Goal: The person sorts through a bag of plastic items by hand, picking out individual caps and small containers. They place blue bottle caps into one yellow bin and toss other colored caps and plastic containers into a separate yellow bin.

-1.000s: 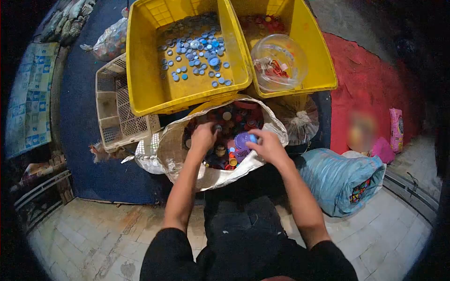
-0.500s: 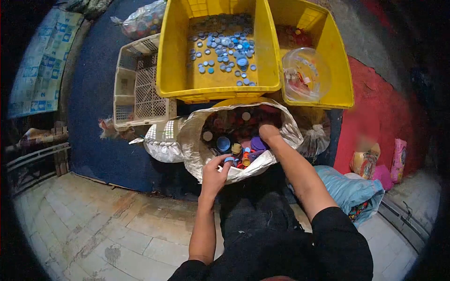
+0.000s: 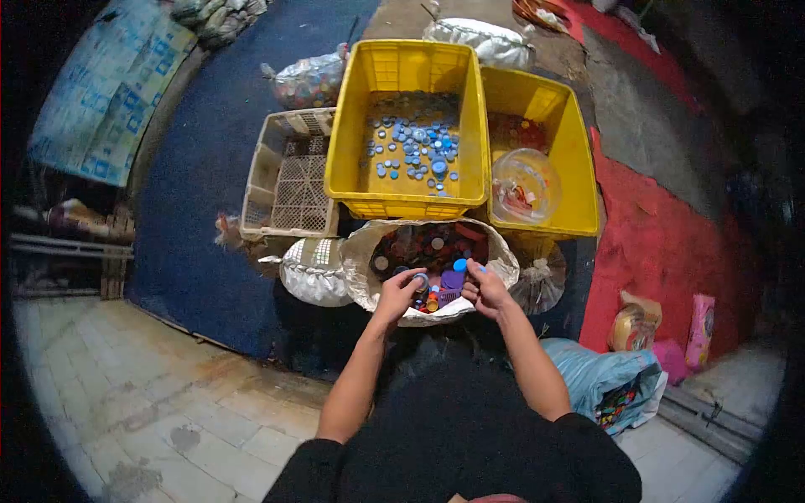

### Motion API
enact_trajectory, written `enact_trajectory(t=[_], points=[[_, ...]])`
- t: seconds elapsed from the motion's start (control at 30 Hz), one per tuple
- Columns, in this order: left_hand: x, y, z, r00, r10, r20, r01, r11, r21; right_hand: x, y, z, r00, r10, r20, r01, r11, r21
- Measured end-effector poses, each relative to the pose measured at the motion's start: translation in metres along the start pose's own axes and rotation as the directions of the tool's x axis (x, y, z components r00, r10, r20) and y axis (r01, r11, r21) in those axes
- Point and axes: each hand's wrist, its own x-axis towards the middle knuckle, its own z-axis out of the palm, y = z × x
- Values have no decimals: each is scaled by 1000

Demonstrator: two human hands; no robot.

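A white woven sack point(image 3: 359, 267) stands open in front of me, with many bottle caps and other plastic pieces inside. My left hand point(image 3: 397, 297) is over its near left rim, fingers closed around a bluish bottle cap point(image 3: 421, 280). Over the near right side, my right hand point(image 3: 488, 290) pinches a bright blue bottle cap point(image 3: 459, 265) between thumb and finger. Another bit of blue shows at its fingertips. Between my hands, a small purple basket point(image 3: 450, 295) and some red and yellow pieces lie in the sack.
Beyond the sack, a yellow crate point(image 3: 407, 205) holds scattered blue caps. A second yellow crate point(image 3: 580, 159) carries a clear round tub point(image 3: 527, 180). The pale perforated crate point(image 3: 256, 180) is at left. A blue sack point(image 3: 599, 369) lies near my right elbow.
My right hand has come up out of the sack's depth toward me, now with a blue cap. My left hand stays near the rim with its cap. The camera view has shifted.
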Motion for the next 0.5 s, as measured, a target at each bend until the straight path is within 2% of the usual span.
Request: enact_trajectory(t=[0.03, 0.1, 0.17, 0.23, 0.27, 0.3, 0.33, 0.37, 0.4, 0.43, 0.47, 0.5], points=[[-4, 12, 4, 986, -149, 80, 154, 986, -62, 2, 7, -3, 1000, -8, 3, 8, 995, -96], [7, -6, 8, 951, -278, 137, 301, 934, -193, 7, 25, -9, 997, -25, -79, 0, 953, -304], [16, -25, 4, 945, -264, 193, 297, 940, -169, 17, 42, -17, 998, -63, -29, 44, 891, -452], [43, -61, -9, 970, -127, 208, 112, 990, 85, 24, 41, -12, 998, -26, -65, -23, 753, -657], [48, -49, -12, 971, -113, 212, 94, 991, 95, 38, 40, -11, 992, -127, -7, 82, 682, -727], [56, -28, -12, 986, -30, 166, 0, 984, 180, 58, 36, -13, 974, -221, 57, 181, 592, -786], [66, -10, -14, 990, 55, 127, -87, 960, 265, 83, 24, -14, 939, -324, 117, 260, 443, -858], [92, -1, -21, 990, 63, 124, -84, 982, 169, 98, 9, 0, 925, -343, 162, 337, 549, -765], [77, 58, -17, 997, -13, 73, -1, 982, 188, 96, -13, 30, 906, -359, 225, 411, 620, -668], [103, 67, -23, 959, 279, 47, -279, 906, 319, 87, -43, 64, 872, -455, 181, 389, 421, -820], [134, 76, -28, 964, 262, 50, -266, 924, 274, 98, -64, 77, 836, -503, 220, 419, 327, -847], [127, 112, -24, 959, 285, -4, -276, 933, 232, 74, -82, 112, 872, -460, 166, 386, 438, -812]])
